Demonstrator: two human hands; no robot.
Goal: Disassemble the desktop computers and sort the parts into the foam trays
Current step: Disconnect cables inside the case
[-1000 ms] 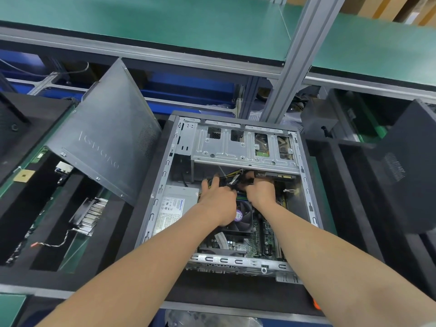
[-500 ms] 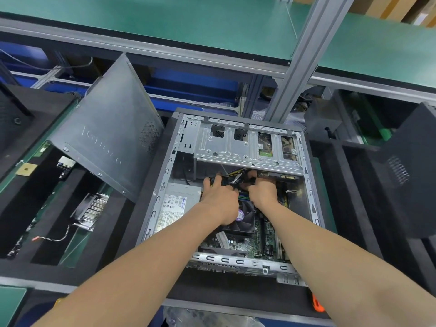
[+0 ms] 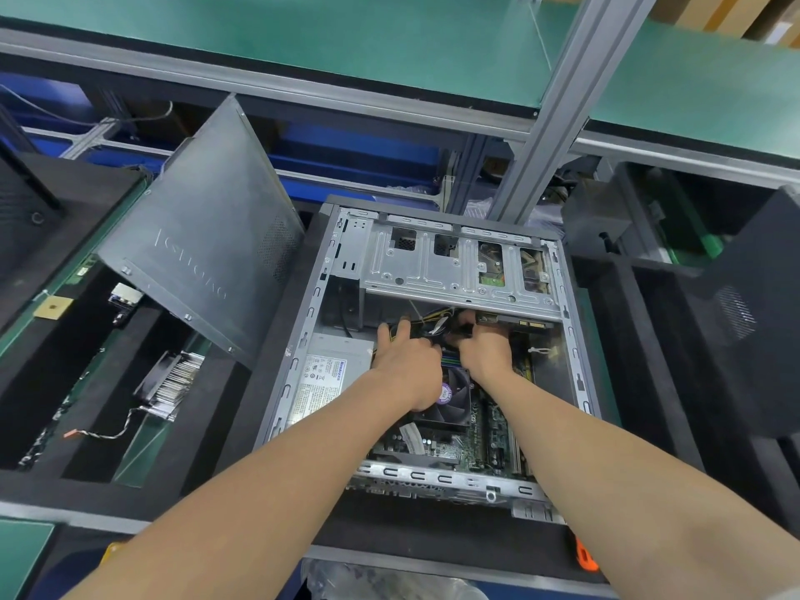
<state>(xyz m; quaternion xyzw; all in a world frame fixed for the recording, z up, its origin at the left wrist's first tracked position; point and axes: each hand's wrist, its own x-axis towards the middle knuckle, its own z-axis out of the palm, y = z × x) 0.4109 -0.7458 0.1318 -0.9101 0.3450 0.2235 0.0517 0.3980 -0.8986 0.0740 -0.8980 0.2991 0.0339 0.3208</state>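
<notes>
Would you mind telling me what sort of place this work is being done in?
Probably an electronics disassembly or recycling workstation: an open desktop case lies between black foam trays, one holding a removed heatsink, under a green-matted shelf.

Green-topped worktop (image 3: 346, 41) across back, grey aluminium rail (image 3: 259, 82) along its front edge. Slanted aluminium post (image 3: 558, 101) cuts down through middle, right of centre. Cardboard boxes (image 3: 736, 15) stacked top right corner, behind green surface. Blue bins (image 3: 355, 145) under that worktop, in shadow. Thin grey cable (image 3: 145, 119) looping at upper left, near bins. Bottom edge now: orange tool (image 3: 584, 556) at right, only partly in frame, type unclear. Crumpled clear plastic bag (image 3: 389, 582) low centre. Green mat corner (image 3: 21, 556) bottom left.
</notes>
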